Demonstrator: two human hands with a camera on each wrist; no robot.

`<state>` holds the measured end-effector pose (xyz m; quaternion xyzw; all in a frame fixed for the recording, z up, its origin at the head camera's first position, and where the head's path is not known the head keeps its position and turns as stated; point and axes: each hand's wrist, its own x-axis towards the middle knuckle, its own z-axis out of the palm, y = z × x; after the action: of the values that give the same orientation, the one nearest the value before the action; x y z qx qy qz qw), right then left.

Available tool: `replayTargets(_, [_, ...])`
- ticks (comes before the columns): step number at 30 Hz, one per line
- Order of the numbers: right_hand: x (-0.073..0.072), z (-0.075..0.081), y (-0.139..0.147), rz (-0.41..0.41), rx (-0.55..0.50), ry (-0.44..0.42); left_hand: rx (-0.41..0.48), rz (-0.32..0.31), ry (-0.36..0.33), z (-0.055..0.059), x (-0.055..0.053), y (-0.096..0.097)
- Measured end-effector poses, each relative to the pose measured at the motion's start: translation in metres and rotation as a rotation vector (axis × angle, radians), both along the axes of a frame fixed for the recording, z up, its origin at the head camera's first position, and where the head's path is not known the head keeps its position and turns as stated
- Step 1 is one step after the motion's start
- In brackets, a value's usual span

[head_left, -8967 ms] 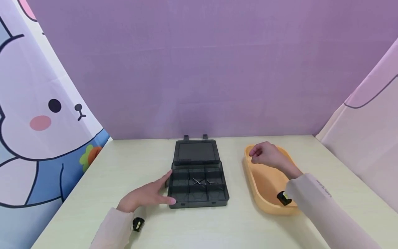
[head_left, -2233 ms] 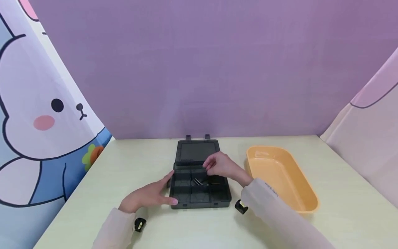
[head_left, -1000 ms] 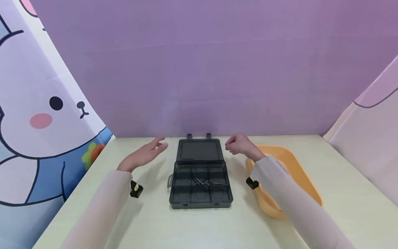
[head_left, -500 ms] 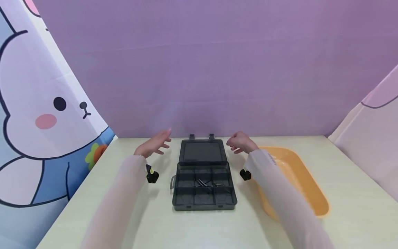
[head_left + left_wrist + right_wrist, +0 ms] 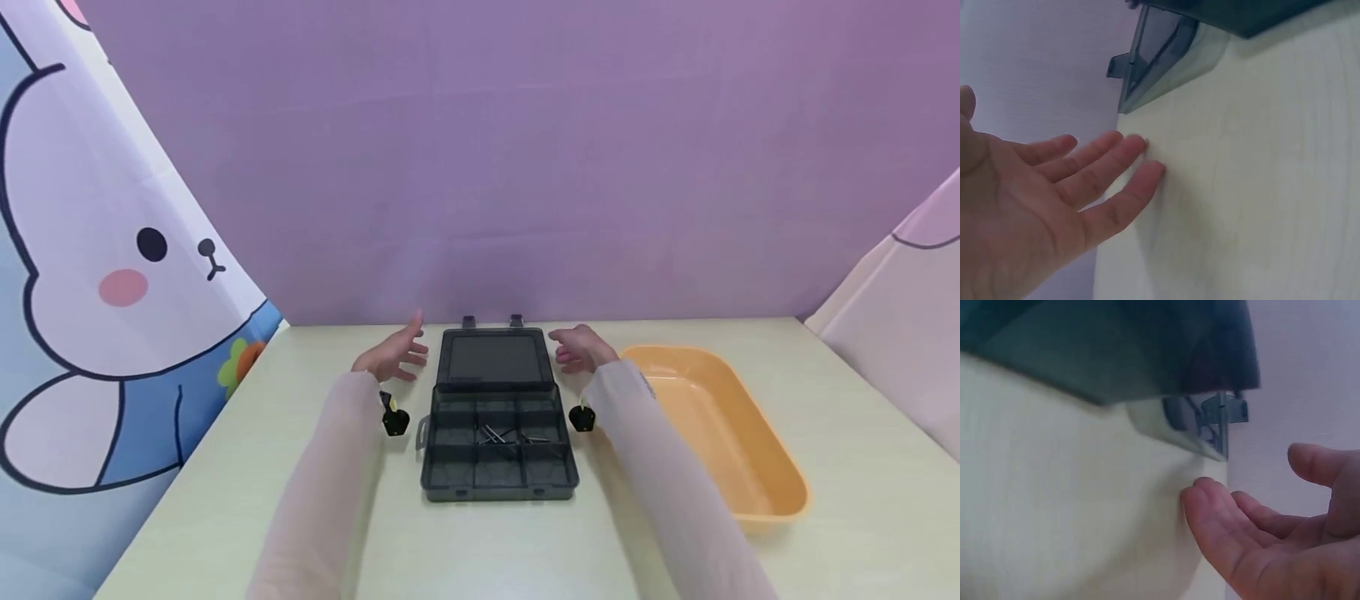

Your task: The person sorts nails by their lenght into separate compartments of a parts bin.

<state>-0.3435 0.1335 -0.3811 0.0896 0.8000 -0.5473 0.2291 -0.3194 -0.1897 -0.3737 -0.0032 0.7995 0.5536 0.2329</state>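
Note:
A dark translucent compartment box [image 5: 500, 492] lies on the table with its lid [image 5: 495, 360] swung back, away from me. Several thin metal pieces [image 5: 493, 435], too small to identify, lie in its middle and right compartments. To the left of the lid is my left hand [image 5: 393, 352], fingers spread and palm turned inward, touching nothing. My right hand [image 5: 581, 348] is by the lid's right side, its fingers loosely bent. In the wrist views the left hand [image 5: 1054, 194] and the right hand [image 5: 1266, 537] both hold nothing and stay apart from the box.
A yellow-orange tray [image 5: 772, 517] stands on the pale table [image 5: 480, 550] to the right, partly behind my right sleeve. A purple cloth [image 5: 495, 167] hangs behind the table's back edge. A cartoon-printed cloth [image 5: 112, 333] hangs at the left.
Earlier my left hand rested on the box's left edge, while the right went from the tray to the box. Both hands have since lifted off and moved to either side of the lid.

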Motion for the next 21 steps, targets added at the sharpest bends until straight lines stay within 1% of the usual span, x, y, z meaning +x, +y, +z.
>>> replayTargets(2, [0.001, -0.002, 0.000, -0.007, -0.047, -0.010, 0.023, 0.014, -0.004, -0.004, 0.000, 0.000])
replayTargets(4, [0.002, -0.003, 0.001, -0.015, -0.091, -0.027, 0.065, 0.027, -0.014, -0.007, 0.001, 0.001])
replayTargets(7, [0.004, -0.004, 0.001, -0.026, -0.135, -0.070, 0.114, 0.023, -0.038, -0.011, 0.002, 0.004])
replayTargets(9, [0.005, -0.004, 0.001, -0.032, -0.155, -0.097, 0.129, 0.019, -0.051, -0.013, 0.001, 0.006])
replayTargets(14, [0.004, -0.004, 0.001, -0.043, -0.186, -0.122, 0.125, 0.026, -0.049, -0.014, -0.001, 0.010])
replayTargets(21, [0.005, -0.007, 0.004, -0.029, -0.189, -0.123, 0.177, 0.046, -0.099, -0.013, -0.001, 0.013])
